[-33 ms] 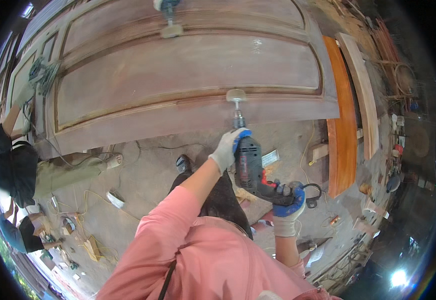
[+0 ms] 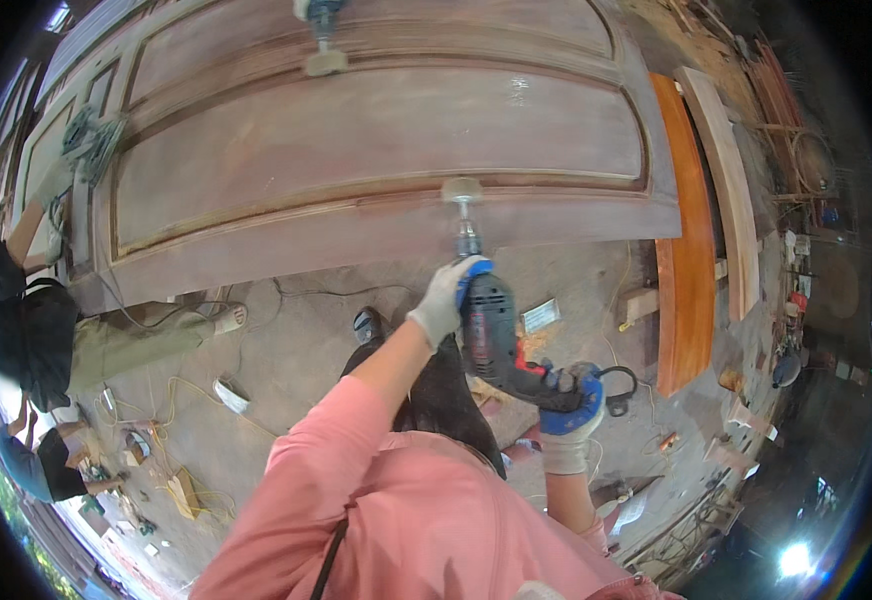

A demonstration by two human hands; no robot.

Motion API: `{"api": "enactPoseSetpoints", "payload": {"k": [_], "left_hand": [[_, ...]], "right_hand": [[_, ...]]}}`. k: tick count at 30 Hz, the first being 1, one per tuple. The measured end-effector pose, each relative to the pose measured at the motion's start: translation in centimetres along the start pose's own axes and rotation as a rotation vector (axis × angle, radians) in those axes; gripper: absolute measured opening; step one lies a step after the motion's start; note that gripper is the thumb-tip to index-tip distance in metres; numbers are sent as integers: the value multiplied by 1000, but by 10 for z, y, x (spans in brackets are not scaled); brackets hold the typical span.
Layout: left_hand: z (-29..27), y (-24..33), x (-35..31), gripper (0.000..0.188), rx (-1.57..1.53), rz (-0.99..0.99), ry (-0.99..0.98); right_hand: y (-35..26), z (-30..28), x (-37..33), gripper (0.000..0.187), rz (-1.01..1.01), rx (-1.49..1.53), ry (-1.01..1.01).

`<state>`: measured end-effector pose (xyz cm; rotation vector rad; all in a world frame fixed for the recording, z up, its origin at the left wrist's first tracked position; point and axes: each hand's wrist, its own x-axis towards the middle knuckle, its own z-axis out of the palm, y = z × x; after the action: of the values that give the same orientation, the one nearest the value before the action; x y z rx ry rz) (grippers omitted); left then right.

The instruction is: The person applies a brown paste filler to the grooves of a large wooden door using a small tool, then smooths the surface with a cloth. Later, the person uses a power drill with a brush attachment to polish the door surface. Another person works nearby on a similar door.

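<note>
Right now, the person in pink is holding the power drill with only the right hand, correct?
Not only the right hand: the person in pink is holding the power drill with both, the left hand near its front, as the head view shows.

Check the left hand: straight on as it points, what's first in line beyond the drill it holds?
Past the drill, likely the wooden panel, at its near edge; height is unclear, so the left hand might pass over it.
</note>
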<state>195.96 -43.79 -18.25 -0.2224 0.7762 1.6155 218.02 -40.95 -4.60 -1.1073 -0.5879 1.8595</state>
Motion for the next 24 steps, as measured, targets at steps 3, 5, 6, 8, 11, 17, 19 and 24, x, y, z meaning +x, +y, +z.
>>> {"api": "enactPoseSetpoints", "payload": {"k": [3, 5, 6, 8, 11, 17, 19, 24], "left_hand": [[-55, 30, -32, 17, -187, -15, 109], [-78, 52, -60, 18, -211, 7, 172], [-113, 59, -65, 19, -243, -13, 212], [-109, 94, -91, 20, -207, -6, 267], [-110, 105, -86, 20, -247, -41, 118], [-20, 60, -33, 16, -103, -105, 206], [-42, 49, -28, 17, -7, 58, 117], [-108, 87, -73, 22, -200, 32, 116]], "right_hand": [[37, 15, -13, 10, 141, 12, -164], [60, 39, -27, 8, 206, 46, -188], [73, 51, -31, 9, 219, 4, -225], [96, 76, -29, 11, 242, -40, -250], [104, 79, -33, 11, 259, -36, -242], [43, 47, -22, 10, 21, -30, -145], [47, 50, -27, 10, 34, -39, -140], [94, 75, -48, 10, 228, 18, -233]]}}
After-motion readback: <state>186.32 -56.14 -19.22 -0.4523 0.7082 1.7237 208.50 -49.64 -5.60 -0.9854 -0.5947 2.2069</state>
